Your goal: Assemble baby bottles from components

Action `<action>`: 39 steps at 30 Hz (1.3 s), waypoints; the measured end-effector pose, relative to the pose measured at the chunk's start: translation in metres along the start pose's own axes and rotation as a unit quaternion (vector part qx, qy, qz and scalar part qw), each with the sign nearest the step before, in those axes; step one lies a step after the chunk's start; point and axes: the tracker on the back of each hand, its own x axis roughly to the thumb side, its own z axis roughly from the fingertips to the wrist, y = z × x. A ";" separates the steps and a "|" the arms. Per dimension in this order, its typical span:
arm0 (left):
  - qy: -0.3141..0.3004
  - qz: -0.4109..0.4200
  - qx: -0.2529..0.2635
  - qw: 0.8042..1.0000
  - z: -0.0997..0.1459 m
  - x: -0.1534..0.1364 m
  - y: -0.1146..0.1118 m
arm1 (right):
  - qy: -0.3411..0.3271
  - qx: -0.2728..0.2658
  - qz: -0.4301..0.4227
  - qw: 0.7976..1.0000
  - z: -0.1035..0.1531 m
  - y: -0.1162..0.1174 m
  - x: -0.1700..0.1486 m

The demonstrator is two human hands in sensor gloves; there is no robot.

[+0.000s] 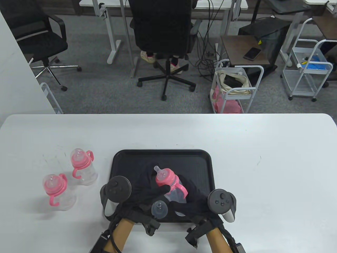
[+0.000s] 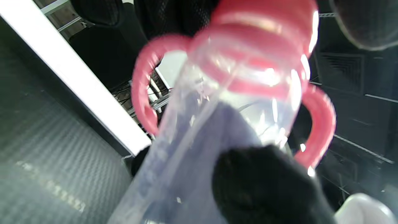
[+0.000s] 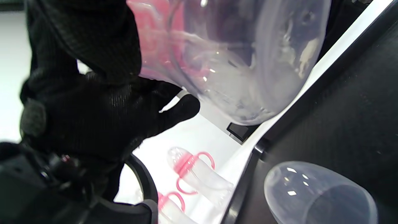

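A clear baby bottle [image 1: 176, 194] with a pink handled collar [image 1: 165, 179] and a teat is held tilted over the black tray [image 1: 200, 163]. My left hand [image 1: 158, 190] grips it at the collar, one fingertip [image 1: 165, 188] on the pink ring. My right hand [image 1: 193, 201] holds the bottle's body from the right. The left wrist view shows the bottle [image 2: 217, 118] from below with a gloved finger [image 2: 264, 183] on it. The right wrist view shows its base [image 3: 248, 62] beside gloved fingers [image 3: 93, 93]. A loose clear cap [image 1: 159, 209] lies on the tray, also in the right wrist view [image 3: 320, 193].
Two capped bottles with pink handles [image 1: 82, 167] [image 1: 57, 191] stand on the white table [image 1: 263, 163] left of the tray; they also show in the right wrist view [image 3: 194, 171]. Office chairs and carts stand beyond the table's far edge.
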 end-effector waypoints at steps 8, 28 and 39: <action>-0.017 0.046 0.001 0.999 0.000 -0.017 0.006 | 0.012 0.036 -0.055 0.998 -0.001 0.005 -0.004; -0.025 0.071 -0.027 0.997 -0.001 -0.018 0.007 | -0.004 0.023 -0.010 1.000 -0.002 0.006 0.005; -0.017 0.192 -0.143 0.971 -0.006 -0.046 0.025 | -0.008 0.058 -0.217 0.974 -0.004 -0.002 -0.008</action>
